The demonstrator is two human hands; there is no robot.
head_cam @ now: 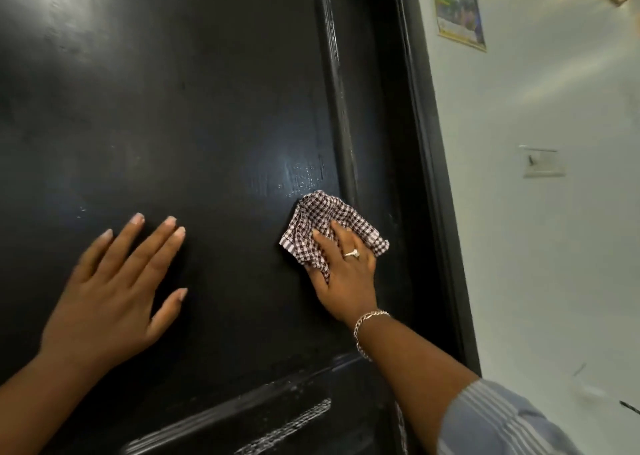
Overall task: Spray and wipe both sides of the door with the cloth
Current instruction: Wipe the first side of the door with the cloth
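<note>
Head view: we press our right hand, fingers spread flat, on the brown-and-white checked cloth against the glossy black panelled door, our left hand splayed beside it, holding nothing.

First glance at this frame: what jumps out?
The black door fills most of the view, with the right hand pressing a checked cloth against it near the right edge, just below a patch of wet droplets. The left hand lies flat on the door, fingers spread. To the right, a white wall carries a poster up top and a switch lower down.
</note>
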